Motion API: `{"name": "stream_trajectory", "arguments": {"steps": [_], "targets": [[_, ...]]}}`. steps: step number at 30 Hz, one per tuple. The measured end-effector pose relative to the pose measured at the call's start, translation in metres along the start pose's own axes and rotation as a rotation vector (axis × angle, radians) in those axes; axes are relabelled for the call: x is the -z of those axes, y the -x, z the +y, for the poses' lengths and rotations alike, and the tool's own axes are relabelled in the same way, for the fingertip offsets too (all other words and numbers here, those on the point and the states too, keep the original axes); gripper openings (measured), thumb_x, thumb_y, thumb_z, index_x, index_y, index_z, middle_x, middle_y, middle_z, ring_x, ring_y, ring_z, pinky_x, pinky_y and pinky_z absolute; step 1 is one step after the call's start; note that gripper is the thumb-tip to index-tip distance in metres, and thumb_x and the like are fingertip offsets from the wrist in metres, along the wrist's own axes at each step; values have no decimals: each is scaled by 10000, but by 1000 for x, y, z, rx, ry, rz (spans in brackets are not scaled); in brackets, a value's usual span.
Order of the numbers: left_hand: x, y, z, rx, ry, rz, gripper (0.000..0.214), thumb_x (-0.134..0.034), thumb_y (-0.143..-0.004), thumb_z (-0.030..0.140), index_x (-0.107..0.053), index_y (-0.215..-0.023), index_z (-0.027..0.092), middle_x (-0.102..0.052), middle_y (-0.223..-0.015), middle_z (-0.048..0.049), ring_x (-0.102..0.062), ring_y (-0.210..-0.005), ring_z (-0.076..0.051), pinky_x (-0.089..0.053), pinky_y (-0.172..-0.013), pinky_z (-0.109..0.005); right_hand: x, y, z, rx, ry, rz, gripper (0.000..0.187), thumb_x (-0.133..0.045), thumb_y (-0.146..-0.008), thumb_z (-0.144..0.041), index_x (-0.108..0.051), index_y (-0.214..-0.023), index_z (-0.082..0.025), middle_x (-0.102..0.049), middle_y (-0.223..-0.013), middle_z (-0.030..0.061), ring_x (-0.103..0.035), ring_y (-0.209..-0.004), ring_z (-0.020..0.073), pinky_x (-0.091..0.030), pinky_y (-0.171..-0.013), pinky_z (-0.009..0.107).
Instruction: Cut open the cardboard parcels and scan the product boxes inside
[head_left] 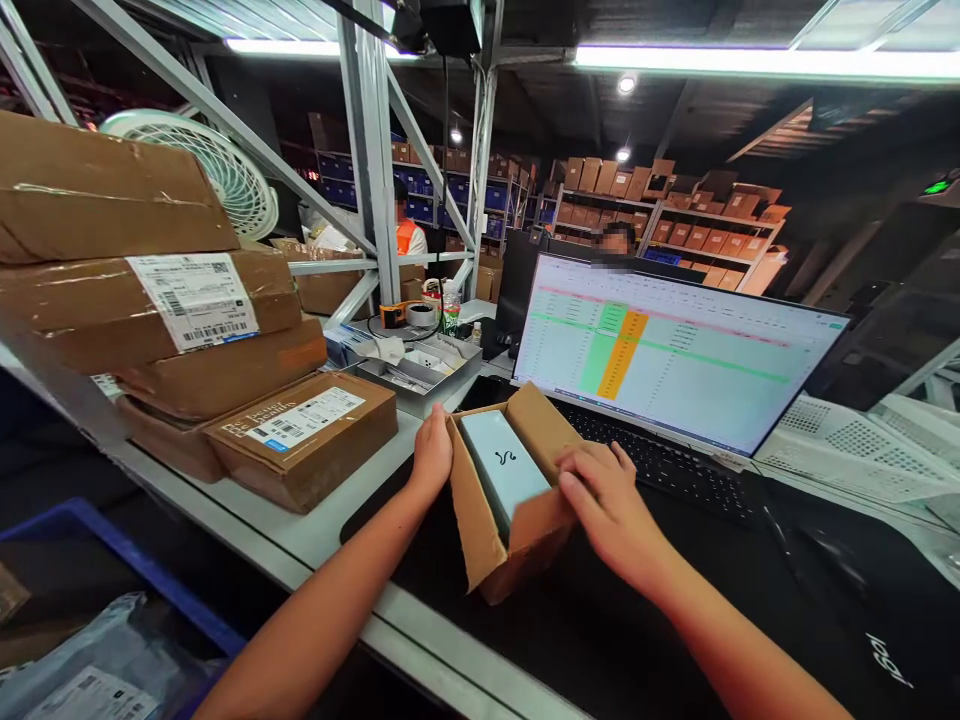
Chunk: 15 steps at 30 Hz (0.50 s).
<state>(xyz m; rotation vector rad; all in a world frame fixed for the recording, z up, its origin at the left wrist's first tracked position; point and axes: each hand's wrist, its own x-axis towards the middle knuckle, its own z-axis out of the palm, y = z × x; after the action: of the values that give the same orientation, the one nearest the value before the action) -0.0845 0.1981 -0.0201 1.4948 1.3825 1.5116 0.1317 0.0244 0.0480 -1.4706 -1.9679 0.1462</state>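
An opened brown cardboard box [480, 545] rests tilted on the black desk mat, its flaps raised. Inside it lies a pale blue-white box [506, 460] with a dark squiggle on its top face. My left hand [433, 452] holds the cardboard box by its left side, with most of the fingers hidden behind the flap. On the opposite side, my right hand [604, 495] grips the right edge, thumb on the near flap and fingers over the side.
Behind the box stand a keyboard [675, 475] and a monitor [660, 350] showing a spreadsheet. A mouse [832, 560] and a pen [780, 535] lie right. Stacked parcels [300, 450] fill the left, beside a grey tray [439, 385]. A blue crate [150, 560] is lower left.
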Motion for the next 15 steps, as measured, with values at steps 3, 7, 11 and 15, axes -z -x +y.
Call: {"name": "stream_trajectory", "arguments": {"steps": [3, 7, 11, 15], "targets": [[2, 0, 0, 7, -3, -20, 613, -229, -943, 688, -491, -619, 238, -587, -643, -45, -602, -734, -254, -483, -745, -373, 10, 13, 18, 142, -151, -156, 508, -472, -1021, -425, -565, -575, -202, -720, -1036, 23, -590, -1191, 234, -297, -1132, 573], [0, 1, 0, 4, -7, -21, 568, -260, -944, 646, -512, -640, 237, -619, -688, -59, -615, -794, -268, -490, -806, -390, 8, 27, 22, 246, 221, -25, 344, -616, -947, -514, -699, -765, -234, -636, -1329, 57, -580, -1227, 264, -151, -1177, 591], [0, 7, 3, 13, -23, 9, 520, -236, -947, 597, -489, -668, 238, -639, -760, -75, -613, -815, -274, -496, -826, -419, -7, 24, 21, 310, 543, 77, 588, -510, -951, -622, -565, -1386, -230, -608, -1404, 99, -518, -1325, 241, -27, -1233, 475], [10, 21, 12, -16, -42, 50, 512, -203, -960, 567, -519, -746, 224, -649, -848, -99, -614, -910, -289, -492, -909, -455, -10, 20, 30, 361, 607, 41, 739, -448, -947, -661, -451, -1494, -164, -581, -1445, 117, -486, -1362, 249, -11, -1245, 480]]}}
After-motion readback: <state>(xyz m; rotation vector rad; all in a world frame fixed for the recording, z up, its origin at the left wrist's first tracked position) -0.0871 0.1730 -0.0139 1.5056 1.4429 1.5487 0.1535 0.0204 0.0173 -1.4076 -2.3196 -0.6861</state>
